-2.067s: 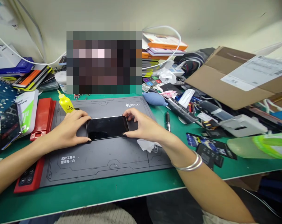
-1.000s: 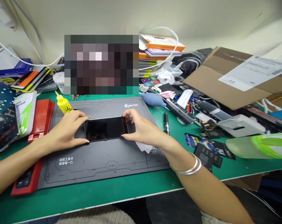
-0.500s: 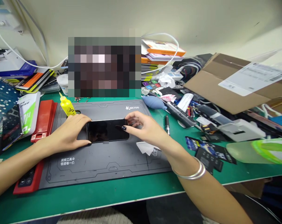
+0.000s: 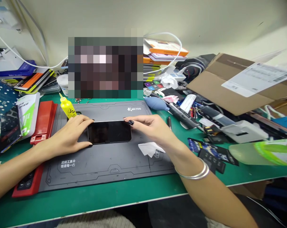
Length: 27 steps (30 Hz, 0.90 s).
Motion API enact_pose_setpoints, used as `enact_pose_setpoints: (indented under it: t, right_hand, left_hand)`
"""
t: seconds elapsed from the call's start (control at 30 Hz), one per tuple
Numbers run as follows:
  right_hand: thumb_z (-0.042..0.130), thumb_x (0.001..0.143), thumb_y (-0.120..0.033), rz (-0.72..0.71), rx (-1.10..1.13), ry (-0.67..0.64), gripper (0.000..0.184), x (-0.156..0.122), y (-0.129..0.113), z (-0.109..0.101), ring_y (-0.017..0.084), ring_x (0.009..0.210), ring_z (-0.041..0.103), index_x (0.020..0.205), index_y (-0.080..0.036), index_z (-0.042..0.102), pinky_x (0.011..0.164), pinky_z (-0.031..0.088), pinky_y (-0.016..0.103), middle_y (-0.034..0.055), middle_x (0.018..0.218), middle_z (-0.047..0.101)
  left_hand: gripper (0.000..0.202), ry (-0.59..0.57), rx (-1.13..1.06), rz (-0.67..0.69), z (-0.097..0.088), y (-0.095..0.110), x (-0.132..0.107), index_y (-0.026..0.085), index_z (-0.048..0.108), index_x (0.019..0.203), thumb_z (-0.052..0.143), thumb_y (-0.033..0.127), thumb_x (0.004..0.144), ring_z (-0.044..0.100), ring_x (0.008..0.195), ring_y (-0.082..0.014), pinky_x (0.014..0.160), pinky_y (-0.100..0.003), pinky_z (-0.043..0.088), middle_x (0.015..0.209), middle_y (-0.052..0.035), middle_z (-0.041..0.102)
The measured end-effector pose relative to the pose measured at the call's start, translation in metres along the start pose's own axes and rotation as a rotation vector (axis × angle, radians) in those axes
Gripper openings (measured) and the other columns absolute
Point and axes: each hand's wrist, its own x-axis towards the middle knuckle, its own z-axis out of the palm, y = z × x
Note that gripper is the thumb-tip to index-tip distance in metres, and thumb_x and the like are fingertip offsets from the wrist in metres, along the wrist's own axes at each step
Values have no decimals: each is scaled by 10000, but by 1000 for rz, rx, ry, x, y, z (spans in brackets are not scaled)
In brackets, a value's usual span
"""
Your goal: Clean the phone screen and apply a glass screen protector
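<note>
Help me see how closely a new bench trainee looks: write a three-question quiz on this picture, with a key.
1. Multiple choice: What color is the bottle just beyond the left hand?
a) blue
b) yellow
c) red

2. True or false: The right hand covers most of the screen of the phone.

3. Fill in the missing word: The thumb at the phone's near edge belongs to the ____ hand.

Key:
1. b, yellow.
2. False; the right hand is at one far corner, and most of the screen shows.
3. left.
</note>
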Motion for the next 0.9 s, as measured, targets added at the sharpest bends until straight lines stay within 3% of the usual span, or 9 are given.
enact_pose_setpoints:
  t: [0.37, 0.67, 0.9]
  right_hand:
    - [764, 752, -386, -146, -17, 5, 242, -1, 1, -1, 293, 1188, 684, 942, -245, 811, 1071, 537, 488, 65, 1201, 755]
    - [725, 760, -391, -235, -158, 55, 182, 4, 3, -9, 298, 1100, 719, 839, -258, 819, 993, 584, 473, 38, 1019, 800]
    - [730, 769, -445, -184, -128, 34, 226, 7, 4, -12, 277, 925, 751, 812, -240, 817, 874, 616, 438, 49, 937, 805]
  left_hand:
    - [500, 137, 120, 72, 1, -4, 1, 159, 485, 1326, 665, 346, 899, 557, 1164, -338, 985, -514, 486, 1259, -176, 573]
    - [519, 115, 122, 50, 0, -7, 3, 176, 483, 1322, 687, 365, 884, 554, 1162, -330, 979, -513, 490, 1262, -160, 574]
    - [485, 135, 133, 99, 0, -8, 3, 166, 476, 1313, 655, 372, 912, 559, 1138, -317, 958, -495, 505, 1245, -162, 569]
